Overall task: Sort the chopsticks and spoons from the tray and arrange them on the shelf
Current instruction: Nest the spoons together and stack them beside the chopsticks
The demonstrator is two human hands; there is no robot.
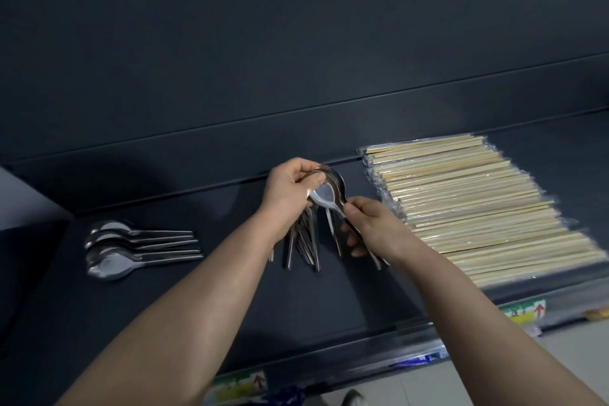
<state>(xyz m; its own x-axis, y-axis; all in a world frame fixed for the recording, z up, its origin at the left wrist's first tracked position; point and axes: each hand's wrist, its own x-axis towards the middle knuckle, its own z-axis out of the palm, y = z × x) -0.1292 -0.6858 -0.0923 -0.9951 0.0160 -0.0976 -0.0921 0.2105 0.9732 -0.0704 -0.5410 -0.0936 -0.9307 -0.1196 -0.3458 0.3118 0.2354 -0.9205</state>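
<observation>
Dark shelf (197,300) across the view, dark wall behind. Wrapped wooden chopsticks (478,208) in a broad layer on its right part. Row of steel spoons (131,247) flat on the left part, bowls left, handles right. Between the two, held above the shelf: bunch of spoons (308,241) gripped by the bowls in left hand (290,188), handles fanning down. Right hand (369,224) just beside, fingers pinching the handle of the front spoon (324,196). Label strips (239,387) along the shelf's front edge.
</observation>
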